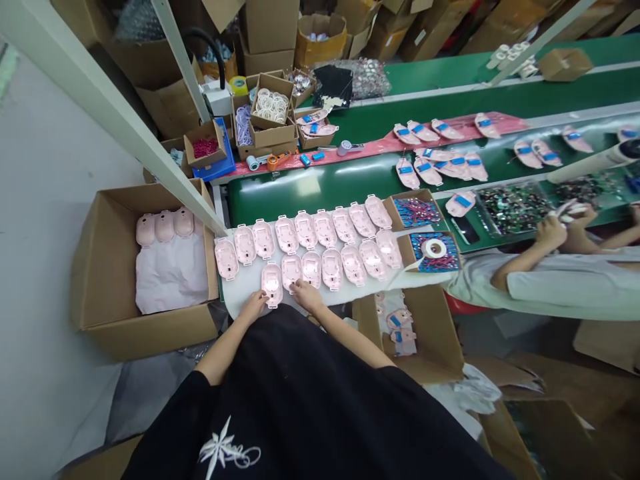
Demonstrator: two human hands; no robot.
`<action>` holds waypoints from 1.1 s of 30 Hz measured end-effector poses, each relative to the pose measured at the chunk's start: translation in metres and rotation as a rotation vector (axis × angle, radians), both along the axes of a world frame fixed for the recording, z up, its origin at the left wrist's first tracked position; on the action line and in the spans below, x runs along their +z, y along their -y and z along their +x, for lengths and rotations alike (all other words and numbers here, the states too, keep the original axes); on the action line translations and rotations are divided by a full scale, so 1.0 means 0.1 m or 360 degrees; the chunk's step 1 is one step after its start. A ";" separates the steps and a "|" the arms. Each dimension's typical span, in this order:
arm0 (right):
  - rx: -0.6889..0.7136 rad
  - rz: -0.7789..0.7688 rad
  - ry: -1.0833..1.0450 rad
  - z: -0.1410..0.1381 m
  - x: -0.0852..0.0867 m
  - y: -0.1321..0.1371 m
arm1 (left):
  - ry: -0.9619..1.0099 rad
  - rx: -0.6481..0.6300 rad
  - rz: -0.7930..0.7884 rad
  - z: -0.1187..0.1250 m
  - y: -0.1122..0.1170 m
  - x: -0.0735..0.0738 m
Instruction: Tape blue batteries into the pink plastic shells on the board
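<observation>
Two rows of pink plastic shells (325, 230) lie open side up on a white sheet (245, 287) at the edge of the bench. My left hand (254, 305) and my right hand (306, 293) sit on either side of the nearest pink shell (272, 283), at the left end of the front row. The fingertips of both hands touch its edges, with the fingers curled toward it. The shell rests on the sheet.
A cardboard box (107, 267) on my left holds more pink shells on white paper. Another box (435, 333) on my right holds shells with blue parts. A co-worker's arms (540, 247) work at the green conveyor (360, 180). A tape roll (433, 249) sits by boxes of wired parts.
</observation>
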State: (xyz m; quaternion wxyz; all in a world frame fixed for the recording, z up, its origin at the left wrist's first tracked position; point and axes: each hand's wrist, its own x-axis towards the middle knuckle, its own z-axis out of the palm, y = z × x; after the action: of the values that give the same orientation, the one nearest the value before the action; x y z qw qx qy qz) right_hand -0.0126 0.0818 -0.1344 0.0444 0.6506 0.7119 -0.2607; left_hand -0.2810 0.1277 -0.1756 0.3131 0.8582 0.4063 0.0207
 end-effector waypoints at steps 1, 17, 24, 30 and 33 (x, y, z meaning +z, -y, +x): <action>-0.0002 0.0001 0.0008 0.01 -0.02 0.01 | -0.0017 0.0027 -0.0006 0.01 0.00 -0.02; -0.0070 0.0022 -0.0053 0.00 -0.14 0.29 | 0.0068 0.0027 -0.0094 -0.13 0.01 0.21; 0.0002 0.0207 -0.0582 -0.78 0.19 -0.15 | 0.0252 0.0458 0.0167 -1.51 -0.46 0.91; 0.0329 0.0325 -0.0939 -2.23 0.59 -1.72 | 0.0017 0.0885 0.0226 -2.91 -2.11 0.77; 0.0468 0.0212 -0.0873 -2.96 0.43 -2.82 | -0.0135 0.0914 0.0129 -3.18 -3.17 0.37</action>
State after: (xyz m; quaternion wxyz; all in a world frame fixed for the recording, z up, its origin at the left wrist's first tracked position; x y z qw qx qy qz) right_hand -0.3081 0.3636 -0.0913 -0.1547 0.4476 0.7993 -0.3700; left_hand -0.5989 0.4443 -0.1386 0.2428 0.7200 0.6440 0.0888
